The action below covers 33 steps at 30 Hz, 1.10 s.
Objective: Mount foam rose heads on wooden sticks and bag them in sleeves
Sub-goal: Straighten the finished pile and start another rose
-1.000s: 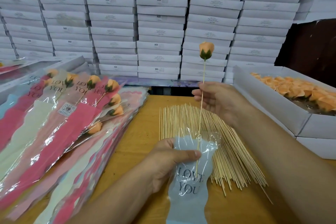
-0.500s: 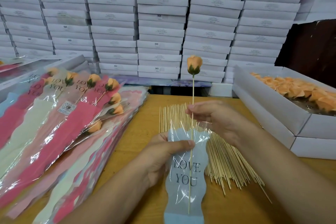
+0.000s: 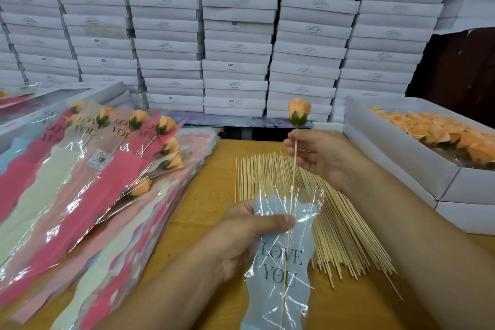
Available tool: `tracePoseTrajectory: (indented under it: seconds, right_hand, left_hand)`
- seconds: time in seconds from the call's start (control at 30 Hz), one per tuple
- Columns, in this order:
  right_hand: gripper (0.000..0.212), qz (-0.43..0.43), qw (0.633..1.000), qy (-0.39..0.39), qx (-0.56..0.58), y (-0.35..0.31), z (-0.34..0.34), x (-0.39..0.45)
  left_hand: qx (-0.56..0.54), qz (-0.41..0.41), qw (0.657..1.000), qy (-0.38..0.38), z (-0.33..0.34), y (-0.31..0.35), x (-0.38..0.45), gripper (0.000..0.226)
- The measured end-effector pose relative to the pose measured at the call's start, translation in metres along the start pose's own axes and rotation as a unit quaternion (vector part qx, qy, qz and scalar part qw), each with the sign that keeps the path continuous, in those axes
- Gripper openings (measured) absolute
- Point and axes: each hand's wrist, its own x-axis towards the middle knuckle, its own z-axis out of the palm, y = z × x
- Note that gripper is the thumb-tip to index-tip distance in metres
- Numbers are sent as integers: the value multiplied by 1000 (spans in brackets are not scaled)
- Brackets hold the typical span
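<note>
Both hands busy: left hand [image 3: 241, 238] pinching crinkly wavy-edged sleeve [image 3: 281, 262], right hand [image 3: 318, 153] pinching thin wooden stick [image 3: 294, 166] under foam rose [image 3: 298, 112]

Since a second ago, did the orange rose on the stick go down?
Yes. The rose head sank against the stacked white boxes behind it, as the right hand slid its stick deeper into the blue sleeve.
</note>
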Motion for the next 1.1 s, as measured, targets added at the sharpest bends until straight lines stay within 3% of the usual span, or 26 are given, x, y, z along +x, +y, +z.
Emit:
tracePoseTrajectory:
  seconds: [0.27,0.37,0.53,0.67,0.83,0.97,1.1]
  right_hand:
    - [14,8,997,-49,-63,25,-7,-7]
    - [9,23,994,-63,-82,35,-7,-15]
    - [14,44,989,-83,-116,43,-5,-27]
    - [13,45,990,-79,-111,43,-5,-29]
    - [15,47,996,-49,-59,40,-2,-25]
    - [16,62,992,-69,-87,44,-1,-32]
    - [28,71,989,-90,-96,48,-2,-35]
  left_hand:
    - [-17,11,1000,11,-2,4,2,28]
    - [-21,13,999,33,-2,6,1,14]
    - [-30,2,999,41,-2,6,0,54]
    - [-35,5,999,14,-2,7,0,11]
    - [-27,7,1000,9,-1,5,0,20]
    - [-25,3,1000,14,0,8,-2,12]
    - [-24,2,1000,14,-1,7,-3,19]
